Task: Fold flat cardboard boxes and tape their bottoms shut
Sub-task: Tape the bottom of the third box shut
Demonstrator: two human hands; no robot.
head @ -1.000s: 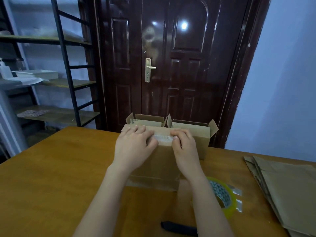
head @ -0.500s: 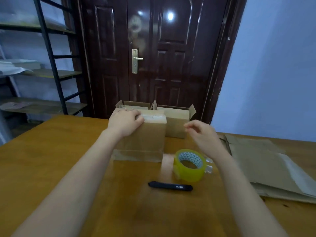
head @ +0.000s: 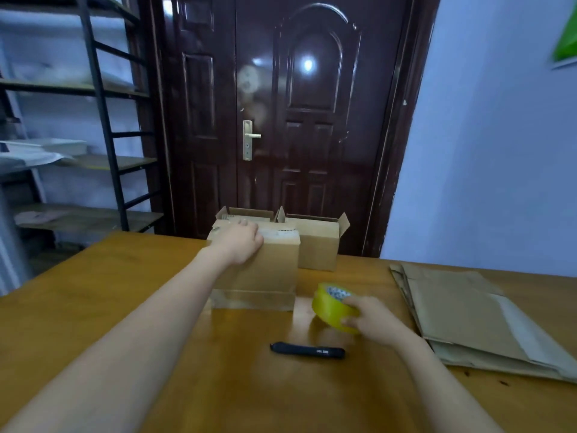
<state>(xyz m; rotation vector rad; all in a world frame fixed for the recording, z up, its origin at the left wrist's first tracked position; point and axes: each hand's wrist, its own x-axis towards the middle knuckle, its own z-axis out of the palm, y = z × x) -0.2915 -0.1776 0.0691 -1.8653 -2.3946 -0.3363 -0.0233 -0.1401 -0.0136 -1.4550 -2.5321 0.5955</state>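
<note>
Yellow-tinted packing tape is what the step turns on: the right hand [head: 373, 320] has its fingers curled round the tape roll [head: 332, 309], which sits on the wooden table [head: 93, 307] just right of the box being worked. To do this well, I would judge, the roll should be lifted with its free end already found, that end stuck a little way down one side of the box, then drawn straight along the seam where the flaps meet and pressed flat, with the other hand keeping the flaps shut so no gap opens. The left hand [head: 242, 245] lies palm-down on top of the cardboard box [head: 259, 270], fingers fairly straight and pressing rather than gripping. That box stands near the far middle of the table with its flaps closed on the upper face; a pale strip, perhaps tape or a label, shows there, though blur keeps me from telling which. Two finished boxes [head: 315, 242] stand just behind it with their flaps open upward. A black utility knife [head: 307, 350] lies near the roll, and a stack of flat cardboard [head: 468, 314] waits at the right.
</note>
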